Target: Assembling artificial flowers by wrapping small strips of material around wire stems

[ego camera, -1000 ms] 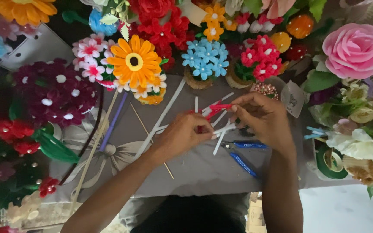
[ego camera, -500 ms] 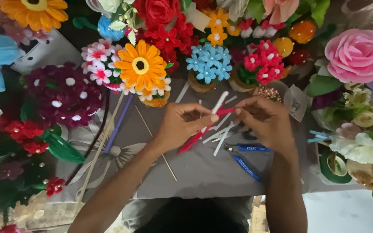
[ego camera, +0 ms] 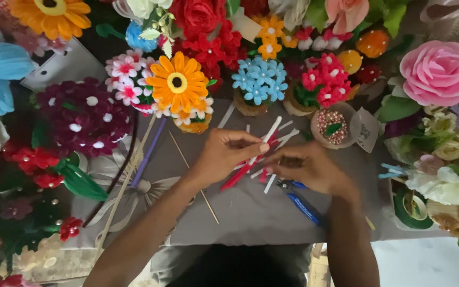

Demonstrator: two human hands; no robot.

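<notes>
My left hand (ego camera: 224,155) pinches a bundle of red and white pipe-cleaner stems (ego camera: 251,162) between thumb and fingers above the grey cloth. My right hand (ego camera: 308,167) meets it from the right, fingers curled onto the same stems. The white stem ends (ego camera: 272,129) stick up toward the blue flower cluster (ego camera: 259,79). Blue-handled pliers (ego camera: 299,201) lie on the cloth just under my right hand.
Handmade flowers ring the work area: an orange daisy (ego camera: 177,83), a dark purple bouquet (ego camera: 83,115), a pink rose (ego camera: 440,66), a red and white cluster (ego camera: 324,79). A thin wooden stick (ego camera: 193,177) and a purple stem (ego camera: 147,153) lie left. A green tape roll (ego camera: 413,212) sits right.
Both hands shifted a little lower and left on the cloth. The red stems now hang down-left from my left hand instead of being held crosswise between the hands.
</notes>
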